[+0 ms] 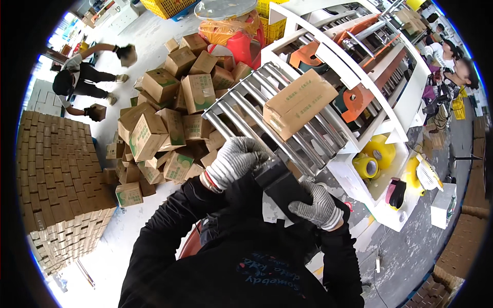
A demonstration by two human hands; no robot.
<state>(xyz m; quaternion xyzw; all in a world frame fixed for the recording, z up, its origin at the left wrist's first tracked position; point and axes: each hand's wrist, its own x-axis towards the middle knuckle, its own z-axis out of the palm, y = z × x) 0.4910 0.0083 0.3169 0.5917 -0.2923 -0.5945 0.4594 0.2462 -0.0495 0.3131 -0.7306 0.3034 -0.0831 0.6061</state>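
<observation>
Black flat object [280, 184], 6 o'clock of carton [300, 102]. Right grip [319, 206] clasps its 4 o'clock side; left grip [237, 163] at 10 o'clock, closure can't tell. Probably stiff, light; best held by long edges.

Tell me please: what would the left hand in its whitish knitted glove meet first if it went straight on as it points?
Probably the upper end of the black, flat, oblong object; the left hand points rightward at it, though depth is unclear.
</observation>
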